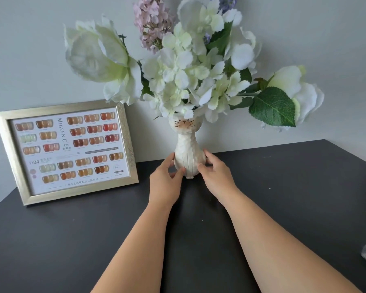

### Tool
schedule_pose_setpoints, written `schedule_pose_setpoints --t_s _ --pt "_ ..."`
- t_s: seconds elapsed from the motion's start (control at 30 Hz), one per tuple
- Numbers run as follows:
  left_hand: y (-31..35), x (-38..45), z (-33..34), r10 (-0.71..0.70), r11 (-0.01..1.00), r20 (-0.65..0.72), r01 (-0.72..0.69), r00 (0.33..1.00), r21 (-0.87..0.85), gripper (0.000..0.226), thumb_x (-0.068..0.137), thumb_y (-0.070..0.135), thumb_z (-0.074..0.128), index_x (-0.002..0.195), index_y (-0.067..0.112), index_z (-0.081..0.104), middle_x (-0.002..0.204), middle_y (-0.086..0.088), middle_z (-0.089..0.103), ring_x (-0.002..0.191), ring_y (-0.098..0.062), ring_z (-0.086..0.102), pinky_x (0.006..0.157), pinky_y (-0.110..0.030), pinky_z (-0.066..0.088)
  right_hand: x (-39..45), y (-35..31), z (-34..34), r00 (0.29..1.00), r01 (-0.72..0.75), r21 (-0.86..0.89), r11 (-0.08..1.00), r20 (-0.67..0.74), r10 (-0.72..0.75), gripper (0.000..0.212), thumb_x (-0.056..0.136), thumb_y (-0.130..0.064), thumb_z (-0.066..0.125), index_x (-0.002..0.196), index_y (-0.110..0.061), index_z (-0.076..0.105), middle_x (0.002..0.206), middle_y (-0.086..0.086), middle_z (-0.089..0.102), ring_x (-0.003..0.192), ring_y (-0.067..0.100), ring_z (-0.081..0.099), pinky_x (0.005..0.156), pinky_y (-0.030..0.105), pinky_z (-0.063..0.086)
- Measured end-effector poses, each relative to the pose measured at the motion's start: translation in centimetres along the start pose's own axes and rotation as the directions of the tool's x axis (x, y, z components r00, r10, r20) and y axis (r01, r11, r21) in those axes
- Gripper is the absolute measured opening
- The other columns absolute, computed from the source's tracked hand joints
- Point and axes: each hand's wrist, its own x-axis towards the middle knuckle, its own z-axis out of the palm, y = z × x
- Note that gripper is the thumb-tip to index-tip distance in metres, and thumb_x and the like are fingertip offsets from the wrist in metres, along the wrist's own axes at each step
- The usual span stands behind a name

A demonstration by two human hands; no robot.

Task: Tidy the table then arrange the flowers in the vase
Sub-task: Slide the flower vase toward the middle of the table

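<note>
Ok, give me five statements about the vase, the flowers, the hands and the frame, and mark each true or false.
1. Both hands grip the cat-shaped vase at its lower body, the left hand on its left side and the right hand on its right. True.
2. The vase lies on its side. False: it stands upright on the dark table.
3. The flowers are in the vase. True.
4. The picture frame lies flat on the table. False: it stands leaning back by the wall.
5. The frame is right of the vase. False: it is left of it.
</note>
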Motion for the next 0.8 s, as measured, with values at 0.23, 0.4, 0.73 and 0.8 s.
schedule_pose_setpoints --t_s 0.23,0.4,0.73,0.8 --pt "0.1 0.2 0.1 -0.005 1.0 -0.01 0.005 1.0 0.001 0.051 0.087 0.027 0.069 0.135 0.035 0.052 0.105 0.025 0.063 0.076 0.013 0.063 0.071 -0.016 0.047 0.5 -0.1 -0.1 1.0 -0.004 -0.015 1.0 0.021 0.005 0.06 0.09 -0.029 0.053 0.147 -0.035 0.037 0.127 -0.011 0.062 0.105 0.004 0.06 0.078 0.015 0.043" --pt "0.2 -0.1 -0.1 -0.018 0.999 0.012 0.018 1.0 -0.03 0.054 0.087 0.029 0.07 0.137 0.034 0.051 0.104 0.026 0.06 0.077 0.013 0.063 0.068 -0.013 0.047 0.3 -0.1 -0.2 0.999 0.0 -0.026 1.0 0.032 0.001 0.062 0.089 -0.027 0.053 0.148 -0.036 0.035 0.122 -0.012 0.063 0.102 0.003 0.061 0.075 0.014 0.042" --pt "-0.1 -1.8 -1.3 -0.068 0.997 0.144 0.073 0.987 -0.033 0.062 0.086 0.016 0.067 0.139 0.04 0.046 0.117 0.023 0.057 0.087 0.017 0.061 0.065 0.004 0.04 -1.1 -0.5 -0.5 0.999 0.049 -0.085 0.995 0.012 -0.048 0.066 0.094 -0.024 0.054 0.152 -0.028 0.025 0.144 -0.002 0.043 0.113 0.008 0.054 0.088 0.022 0.042" --pt "0.1 -2.3 -1.4 -0.067 0.998 0.149 0.069 0.987 -0.009 0.062 0.086 0.017 0.067 0.139 0.04 0.045 0.121 0.022 0.055 0.09 0.013 0.062 0.066 0.0 0.043 -1.7 -0.4 -0.6 0.999 0.051 -0.091 0.995 0.007 -0.051 0.068 0.094 -0.023 0.055 0.153 -0.026 0.021 0.152 -0.002 0.032 0.117 0.007 0.049 0.091 0.023 0.04"
